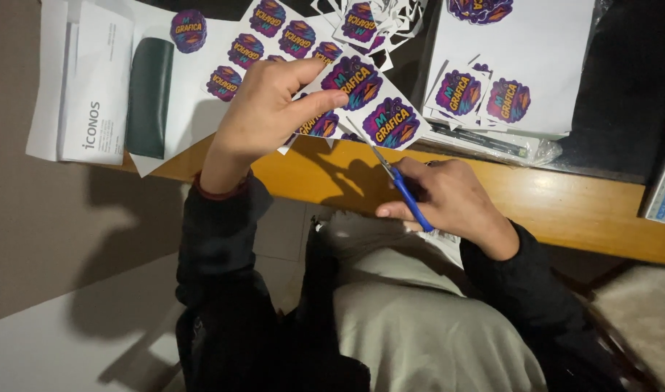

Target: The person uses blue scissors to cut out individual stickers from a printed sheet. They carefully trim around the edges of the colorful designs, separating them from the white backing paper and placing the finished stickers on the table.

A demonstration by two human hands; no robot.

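The left hand (263, 109) pinched the sticker sheet (361, 98) while the right hand (448, 199) gripped blue scissors (405, 190) (blades at its near edge), so a wobble risked nicking a sticker.

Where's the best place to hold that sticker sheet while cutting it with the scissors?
Probably its upper left edge, where the left hand already pinches the sticker sheet. The blue-handled scissors come from lower right, so that corner stays away from the blades.
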